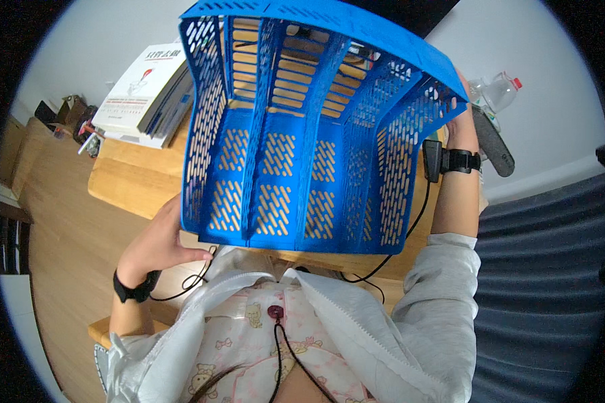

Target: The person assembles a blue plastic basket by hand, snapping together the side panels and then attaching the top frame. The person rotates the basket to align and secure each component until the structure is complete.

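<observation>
A blue plastic file rack (296, 121) with slotted walls and several upright dividers is held up in front of me over the desk. I look into its compartments, and they hold nothing that I can see. At its lower left side, my left hand (156, 245) grips the edge, thumb along the bottom and the other fingers hidden behind the wall. My right hand (460, 119) holds the upper right corner, its fingers mostly hidden behind the rack. Black straps circle both wrists, and a small black device (433, 161) sits by the right one.
Below the rack is a wooden desk (124, 168), with a stack of books (141, 91) on its left. Beyond my right hand stand a clear bottle (501, 93) with a red cap and a dark grey elongated object (494, 144). Thin black cables (420, 215) trail from my wrists. Dark pleated fabric (538, 289) lies at the right.
</observation>
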### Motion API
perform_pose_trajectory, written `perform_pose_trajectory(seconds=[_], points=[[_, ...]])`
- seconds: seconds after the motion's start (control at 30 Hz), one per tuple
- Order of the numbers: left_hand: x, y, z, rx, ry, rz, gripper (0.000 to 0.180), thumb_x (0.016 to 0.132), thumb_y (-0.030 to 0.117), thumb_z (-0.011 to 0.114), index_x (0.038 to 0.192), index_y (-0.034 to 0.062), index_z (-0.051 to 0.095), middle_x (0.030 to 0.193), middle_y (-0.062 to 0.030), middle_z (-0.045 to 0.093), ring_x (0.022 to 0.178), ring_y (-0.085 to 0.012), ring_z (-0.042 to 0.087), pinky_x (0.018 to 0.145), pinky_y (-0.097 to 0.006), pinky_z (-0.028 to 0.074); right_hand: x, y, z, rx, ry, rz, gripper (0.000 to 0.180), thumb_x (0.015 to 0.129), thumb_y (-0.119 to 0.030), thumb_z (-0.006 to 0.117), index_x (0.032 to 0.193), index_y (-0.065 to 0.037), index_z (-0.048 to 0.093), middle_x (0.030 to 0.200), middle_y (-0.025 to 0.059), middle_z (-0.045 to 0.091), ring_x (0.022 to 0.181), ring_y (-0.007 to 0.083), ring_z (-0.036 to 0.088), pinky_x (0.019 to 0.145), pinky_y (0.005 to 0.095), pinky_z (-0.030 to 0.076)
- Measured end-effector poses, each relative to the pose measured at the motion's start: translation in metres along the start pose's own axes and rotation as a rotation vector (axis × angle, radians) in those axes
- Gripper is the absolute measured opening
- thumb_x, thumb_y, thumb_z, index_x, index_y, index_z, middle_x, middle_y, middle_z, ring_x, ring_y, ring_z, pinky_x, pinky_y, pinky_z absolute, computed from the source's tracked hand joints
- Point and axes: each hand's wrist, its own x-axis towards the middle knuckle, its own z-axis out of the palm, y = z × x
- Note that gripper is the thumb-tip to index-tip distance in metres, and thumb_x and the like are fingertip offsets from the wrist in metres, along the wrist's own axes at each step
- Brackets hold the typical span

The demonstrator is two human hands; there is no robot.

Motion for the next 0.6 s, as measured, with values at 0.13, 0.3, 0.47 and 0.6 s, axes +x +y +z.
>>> perform_pose_trajectory(seconds=[0.13, 0.3, 0.47, 0.6], points=[[-0.002, 0.007, -0.009, -0.107, 0.034, -0.052, 0.104, 0.054, 0.029, 0.085, 0.134, -0.0033, 0.026, 0.130, -0.0203, 0.040, 0.123, -0.0285, 0.038, 0.100, -0.034, 0.032, -0.003, -0.004, -0.002, -0.145, -0.056, 0.047, 0.020, 0.087, -0.011, 0.049, 0.102, -0.004, 0.060, 0.087, 0.0028, 0.061, 0.077, 0.0088, 0.056, 0.065, 0.0231, 0.046], [0.001, 0.004, -0.014, -0.240, -0.027, -0.111, 0.104, 0.058, 0.028, 0.082, 0.136, -0.0042, 0.021, 0.136, -0.0204, 0.033, 0.128, -0.0264, 0.031, 0.104, -0.033, 0.026, -0.007, -0.004, 0.003, -0.103, 0.001, -0.119, 0.019, 0.086, -0.009, 0.050, 0.101, -0.002, 0.060, 0.087, 0.0010, 0.061, 0.078, 0.0082, 0.055, 0.067, 0.0216, 0.045], [-0.001, 0.000, -0.023, -0.255, -0.080, -0.103, 0.095, 0.068, 0.032, 0.074, 0.136, -0.0046, 0.019, 0.137, -0.0208, 0.031, 0.128, -0.0270, 0.030, 0.105, -0.034, 0.023, -0.006, -0.011, -0.015, -0.154, 0.014, -0.179, 0.015, 0.088, -0.015, 0.055, 0.092, -0.001, 0.060, 0.078, -0.0016, 0.057, 0.069, 0.0039, 0.050, 0.061, 0.0174, 0.041], [0.002, 0.001, -0.026, -0.381, -0.091, -0.103, 0.084, 0.077, 0.034, 0.066, 0.136, -0.0041, 0.020, 0.135, -0.0203, 0.035, 0.124, -0.0271, 0.035, 0.103, -0.035, 0.027, -0.009, -0.017, -0.034, -0.235, 0.079, -0.245, 0.015, 0.087, -0.018, 0.056, 0.090, -0.004, 0.060, 0.067, -0.0049, 0.050, 0.058, 0.0022, 0.043, 0.052, 0.0152, 0.032]])
